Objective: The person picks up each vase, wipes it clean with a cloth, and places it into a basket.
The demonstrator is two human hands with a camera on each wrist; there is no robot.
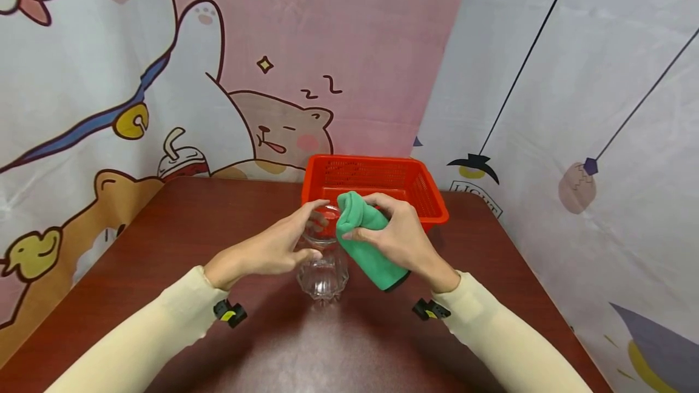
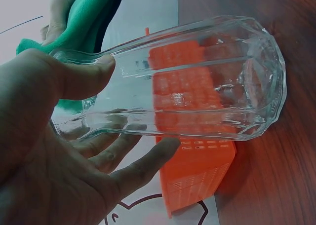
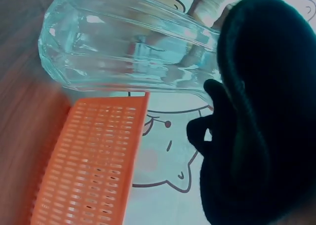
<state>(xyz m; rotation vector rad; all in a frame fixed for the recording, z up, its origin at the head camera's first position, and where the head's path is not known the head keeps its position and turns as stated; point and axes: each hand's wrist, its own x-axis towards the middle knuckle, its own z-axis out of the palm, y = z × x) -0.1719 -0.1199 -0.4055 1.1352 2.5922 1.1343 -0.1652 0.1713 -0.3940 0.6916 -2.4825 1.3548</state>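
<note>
A clear faceted glass (image 1: pixel 323 265) stands upright on the dark red table (image 1: pixel 218 229). My left hand (image 1: pixel 273 247) grips its upper part, thumb on one side and fingers round the other; in the left wrist view the glass (image 2: pixel 187 82) lies across my fingers (image 2: pixel 143 161). My right hand (image 1: pixel 401 238) holds a folded green cloth (image 1: pixel 366 241) right beside the rim of the glass, its top end by the mouth. In the right wrist view the cloth (image 3: pixel 261 116) looks dark and fills the right side, with the glass (image 3: pixel 123 47) above it.
An orange-red plastic basket (image 1: pixel 377 184) with a perforated wall stands just behind the glass, near the table's far edge. Cartoon-printed fabric (image 1: pixel 164 77) hangs behind and to the right of the table. Bare table surface lies in front of and to the left of my hands.
</note>
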